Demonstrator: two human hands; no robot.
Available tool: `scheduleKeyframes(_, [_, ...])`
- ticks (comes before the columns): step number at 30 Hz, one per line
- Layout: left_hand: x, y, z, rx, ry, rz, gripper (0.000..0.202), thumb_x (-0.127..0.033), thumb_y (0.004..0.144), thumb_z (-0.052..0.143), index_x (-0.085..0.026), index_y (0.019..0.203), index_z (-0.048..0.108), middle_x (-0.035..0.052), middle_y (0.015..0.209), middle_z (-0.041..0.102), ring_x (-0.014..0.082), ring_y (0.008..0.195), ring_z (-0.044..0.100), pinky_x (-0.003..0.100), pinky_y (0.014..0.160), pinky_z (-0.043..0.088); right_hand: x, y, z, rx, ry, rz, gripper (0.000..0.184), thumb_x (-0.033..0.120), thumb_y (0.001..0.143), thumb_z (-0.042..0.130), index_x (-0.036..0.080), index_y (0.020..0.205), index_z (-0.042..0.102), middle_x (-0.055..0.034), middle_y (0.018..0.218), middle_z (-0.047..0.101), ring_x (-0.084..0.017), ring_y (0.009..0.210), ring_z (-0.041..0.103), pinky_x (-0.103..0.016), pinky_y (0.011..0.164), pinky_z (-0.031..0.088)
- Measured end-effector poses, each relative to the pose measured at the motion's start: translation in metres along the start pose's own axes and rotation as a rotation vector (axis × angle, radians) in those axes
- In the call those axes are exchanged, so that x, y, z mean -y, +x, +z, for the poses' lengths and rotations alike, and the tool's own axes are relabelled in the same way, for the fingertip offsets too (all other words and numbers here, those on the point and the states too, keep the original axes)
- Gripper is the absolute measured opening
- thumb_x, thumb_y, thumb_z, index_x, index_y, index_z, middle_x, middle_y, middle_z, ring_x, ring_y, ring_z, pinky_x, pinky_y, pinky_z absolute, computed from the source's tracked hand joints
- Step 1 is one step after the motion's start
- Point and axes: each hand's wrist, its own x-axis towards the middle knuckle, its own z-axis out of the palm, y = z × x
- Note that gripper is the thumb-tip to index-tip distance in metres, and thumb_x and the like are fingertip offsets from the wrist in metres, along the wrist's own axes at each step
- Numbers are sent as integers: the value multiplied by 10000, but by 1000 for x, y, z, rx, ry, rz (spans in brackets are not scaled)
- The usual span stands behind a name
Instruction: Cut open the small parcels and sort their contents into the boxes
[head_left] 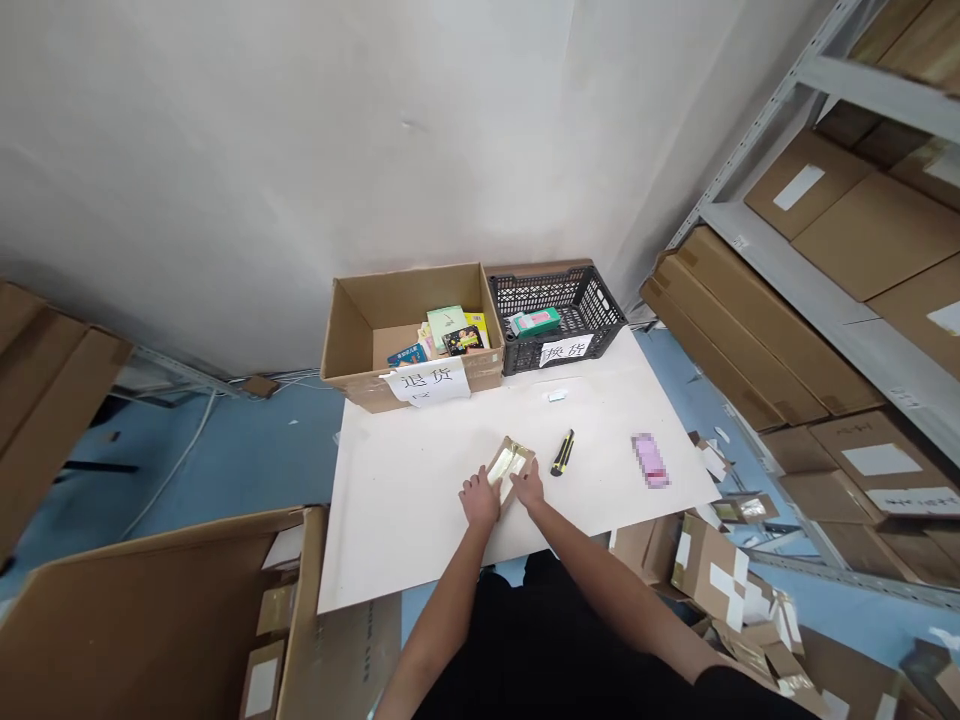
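Note:
A small cardboard box (512, 452) with shiny tape along its top lies on the white table between my hands. My left hand (480, 497) grips its left side near the front. On the right edge, the fingers of my right hand (528, 484) are closed on the box, close to the tape; exactly what they pinch is too small to make out. A yellow-and-black utility knife (562, 453) rests on the table just right of the box, apart from my hands.
At the table's back stand a large open carton (352, 390) holding several booklets and a black plastic crate (517, 357) with a green box (536, 321). A small white item (556, 396) and a blurred pink object (649, 461) lie on the white table (390, 500). Shelves (780, 240) hold cartons at right.

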Motion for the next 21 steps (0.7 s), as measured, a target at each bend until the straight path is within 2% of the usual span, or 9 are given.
scheduleKeyframes(2, [-14, -8, 6, -17, 36, -12, 605, -381, 1033, 389, -187, 1603, 329, 198, 1366, 596, 326, 1182, 572, 429, 949, 464, 10, 4, -2, 31, -77, 6, 758, 280, 974, 533, 168, 1632, 174, -98, 1222, 732, -230, 1137, 702, -289, 906, 538])
scheduleKeyframes(4, [-25, -12, 9, -40, 81, 29, 672, -282, 997, 437, -204, 1637, 248, 203, 1462, 529, 325, 1188, 576, 429, 940, 493, 17, 12, -13, 69, -172, -8, 759, 227, 978, 513, 142, 1638, 149, -132, 1290, 704, -244, 1184, 684, -295, 919, 527])
scheduleKeyframes(8, [-43, -13, 14, -36, 103, 61, 728, -157, 943, 444, -128, 1639, 233, 240, 1499, 503, 320, 1191, 617, 413, 950, 527, 22, 29, -38, 162, -258, -61, 741, 233, 985, 548, 136, 1630, 196, -158, 1293, 698, -266, 1169, 691, -309, 906, 519])
scheduleKeyframes(11, [-49, -10, 13, 38, -11, 38, 723, -232, 967, 442, -96, 1639, 211, 261, 1559, 457, 329, 1216, 645, 409, 964, 539, 19, 34, -51, 184, -271, -106, 750, 258, 990, 574, 156, 1637, 209, -144, 1215, 730, -270, 1138, 702, -316, 911, 512])
scheduleKeyframes(14, [-45, -6, 9, 127, -246, 63, 705, -388, 1020, 391, -114, 1642, 203, 213, 1631, 399, 324, 1365, 566, 403, 1074, 483, 6, 33, -58, 95, -234, -228, 749, 305, 1002, 557, 215, 1651, 195, -117, 1289, 709, -259, 1149, 693, -323, 959, 501])
scheduleKeyframes(17, [-35, -1, 7, 195, -480, 59, 697, -462, 1037, 344, -132, 1640, 227, 156, 1633, 411, 284, 1454, 482, 382, 1155, 414, -10, 25, -56, -9, -206, -376, 745, 345, 1002, 530, 266, 1656, 182, -104, 1540, 537, -270, 1264, 631, -335, 1000, 494])
scheduleKeyframes(19, [-31, 0, 9, 210, -570, 44, 698, -479, 1037, 339, -130, 1635, 250, 144, 1626, 417, 276, 1471, 460, 391, 1182, 386, -16, 20, -52, 0, -241, -401, 791, 376, 984, 548, 243, 1660, 159, -131, 1634, 408, -300, 1288, 614, -348, 974, 507])
scheduleKeyframes(21, [-30, 1, 13, 204, -628, 34, 705, -511, 1033, 349, -131, 1623, 290, 137, 1622, 417, 275, 1484, 441, 401, 1206, 358, -16, 19, -50, 51, -305, -383, 889, 390, 940, 610, 202, 1662, 127, -181, 1656, 348, -329, 1244, 640, -357, 931, 521])
